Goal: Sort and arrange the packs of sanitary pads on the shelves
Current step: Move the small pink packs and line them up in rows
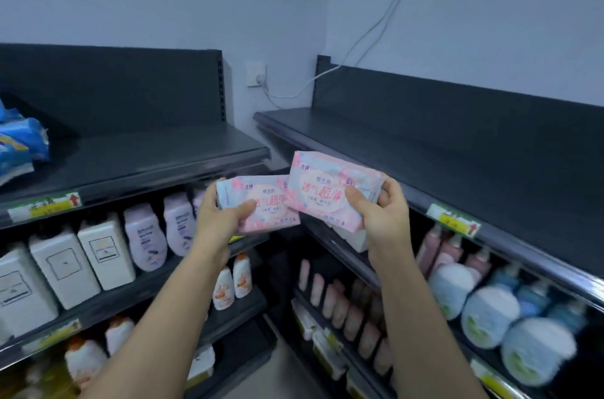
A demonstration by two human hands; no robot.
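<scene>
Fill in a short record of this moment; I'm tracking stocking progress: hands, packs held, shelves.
left hand: grips a pink pack
right hand: grips a second pink pack, overlapping the first in view
top left shelf: blue packs at its left end
top right shelf: neither pink pack rests on it
below the top shelves: bottles

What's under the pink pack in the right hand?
A white package shows below the right pack, mostly covered; whether the right hand holds it too is unclear. The right pack's corner also overlaps the left pack.
</scene>
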